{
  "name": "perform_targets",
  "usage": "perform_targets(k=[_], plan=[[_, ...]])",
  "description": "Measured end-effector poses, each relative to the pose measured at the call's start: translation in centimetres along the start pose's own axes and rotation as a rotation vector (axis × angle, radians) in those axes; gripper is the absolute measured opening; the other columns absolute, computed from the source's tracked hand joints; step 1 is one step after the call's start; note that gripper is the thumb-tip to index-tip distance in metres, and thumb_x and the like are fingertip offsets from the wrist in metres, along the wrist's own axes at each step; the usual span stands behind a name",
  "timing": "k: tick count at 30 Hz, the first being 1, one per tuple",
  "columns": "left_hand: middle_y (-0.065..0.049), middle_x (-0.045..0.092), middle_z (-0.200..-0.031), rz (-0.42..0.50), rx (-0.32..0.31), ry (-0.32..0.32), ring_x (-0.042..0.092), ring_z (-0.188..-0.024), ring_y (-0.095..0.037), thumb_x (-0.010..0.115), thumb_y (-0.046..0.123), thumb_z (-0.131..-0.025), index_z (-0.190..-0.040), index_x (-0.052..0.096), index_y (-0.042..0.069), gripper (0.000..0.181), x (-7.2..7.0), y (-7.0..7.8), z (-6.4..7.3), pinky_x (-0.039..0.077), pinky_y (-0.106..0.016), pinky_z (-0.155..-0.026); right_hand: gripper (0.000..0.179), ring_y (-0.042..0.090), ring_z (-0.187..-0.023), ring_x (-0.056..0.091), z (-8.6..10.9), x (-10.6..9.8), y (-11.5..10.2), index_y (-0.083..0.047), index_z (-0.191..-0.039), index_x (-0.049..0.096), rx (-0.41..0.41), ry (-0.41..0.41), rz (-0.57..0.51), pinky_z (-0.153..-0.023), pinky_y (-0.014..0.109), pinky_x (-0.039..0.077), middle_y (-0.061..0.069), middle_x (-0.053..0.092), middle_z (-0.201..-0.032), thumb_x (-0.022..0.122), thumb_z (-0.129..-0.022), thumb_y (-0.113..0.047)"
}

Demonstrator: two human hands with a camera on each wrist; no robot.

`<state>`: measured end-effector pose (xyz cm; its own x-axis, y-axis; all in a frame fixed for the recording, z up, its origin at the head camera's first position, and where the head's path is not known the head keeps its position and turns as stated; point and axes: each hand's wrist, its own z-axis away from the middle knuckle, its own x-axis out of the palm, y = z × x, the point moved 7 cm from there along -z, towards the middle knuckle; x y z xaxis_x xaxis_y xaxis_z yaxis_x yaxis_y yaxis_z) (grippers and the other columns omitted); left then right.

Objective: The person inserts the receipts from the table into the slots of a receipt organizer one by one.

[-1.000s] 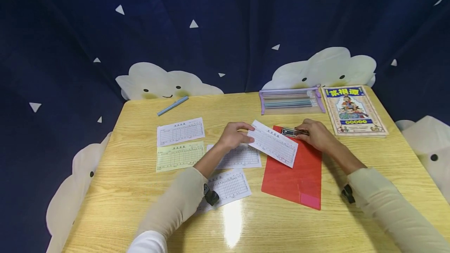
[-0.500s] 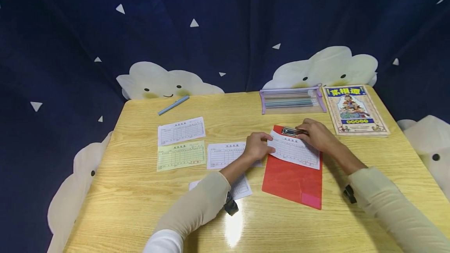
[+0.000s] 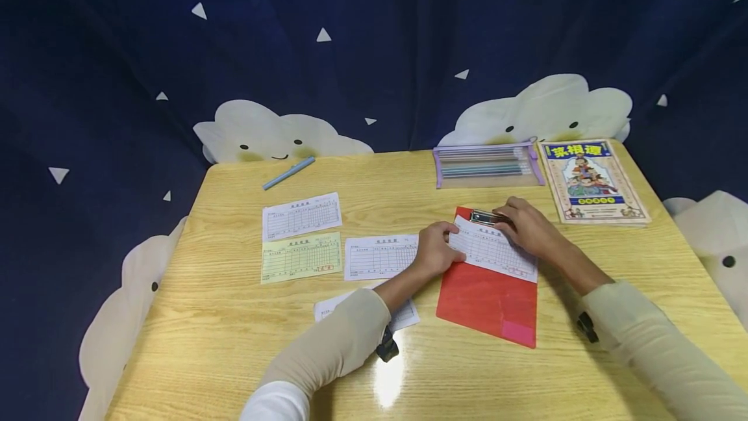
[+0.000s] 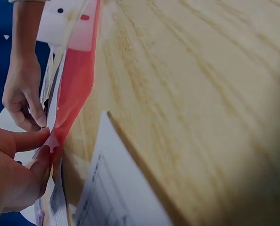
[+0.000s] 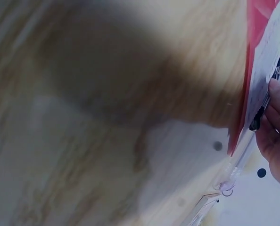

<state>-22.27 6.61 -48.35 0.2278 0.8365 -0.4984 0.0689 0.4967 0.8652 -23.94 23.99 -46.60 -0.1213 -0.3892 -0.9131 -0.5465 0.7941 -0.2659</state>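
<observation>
Paper, thin and ruled with a fine printed grid, makes up the slip (image 3: 497, 252) that lies slanted across the upper half of a red folder (image 3: 479, 301). The folder is smooth, glossy plastic, roughly oblong, with a pinker patch near its lower right corner; a shiny metal clip (image 3: 484, 216) with a dark lever sits at its top edge. The left hand (image 3: 434, 251) pinches the slip's left end between thumb and fingers, while the right hand (image 3: 528, 225) grips the clip by its lever. So the slip lies between the two hands — its upper edge close by the clip (whether it is under the metal, I cannot tell).

The left forearm, in a cream sleeve (image 3: 327, 336), reaches over a white slip (image 3: 374, 258) and another crooked one below it. Farther left, a yellow slip (image 3: 300, 258) lies against one more white sheet (image 3: 300, 216), with a slim blue pen (image 3: 289, 173) slanting above. A see-through pencil case (image 3: 487, 166) with lilac edging stands beyond the folder — beside it, a flat book (image 3: 593, 182) with a bright cover. Pale wood grain streaks the table (image 3: 222, 343).
</observation>
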Motion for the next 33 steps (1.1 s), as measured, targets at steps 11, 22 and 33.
perform_targets(k=[11,22,33], plan=[[-0.011,0.064,-0.086,-0.065,0.040,0.035,0.050,-0.079,-0.011,0.084,0.001,-0.061,-0.106,0.068,0.001,0.048,0.3,0.4,-0.1,0.042,-0.016,-0.072,0.019,0.028,-0.078,0.056,0.2,-0.3,0.0,0.005,-0.098,0.068,0.001,0.020,-0.035,-0.072,0.044,0.049,0.014,0.057,-0.084,0.070,-0.081,-0.003],[-0.007,0.071,-0.108,-0.195,0.071,0.079,0.064,-0.104,-0.019,0.085,0.007,-0.062,-0.106,0.069,0.004,0.047,0.2,1.1,-0.5,0.047,-0.023,-0.092,0.015,0.028,-0.079,0.058,0.1,-0.3,0.1,0.006,-0.096,0.068,-0.001,0.034,-0.043,-0.072,0.044,0.050,0.014,0.058,-0.085,0.069,-0.082,-0.001],[-0.003,0.071,-0.109,-0.245,0.050,0.120,0.064,-0.106,-0.017,0.086,0.009,-0.062,-0.106,0.070,0.008,0.047,0.3,1.3,-1.3,0.047,-0.023,-0.092,0.017,0.028,-0.079,0.057,0.0,-0.1,0.1,0.007,-0.096,0.068,-0.007,0.034,-0.037,-0.073,0.044,0.049,0.014,0.059,-0.083,0.069,-0.082,-0.002]])
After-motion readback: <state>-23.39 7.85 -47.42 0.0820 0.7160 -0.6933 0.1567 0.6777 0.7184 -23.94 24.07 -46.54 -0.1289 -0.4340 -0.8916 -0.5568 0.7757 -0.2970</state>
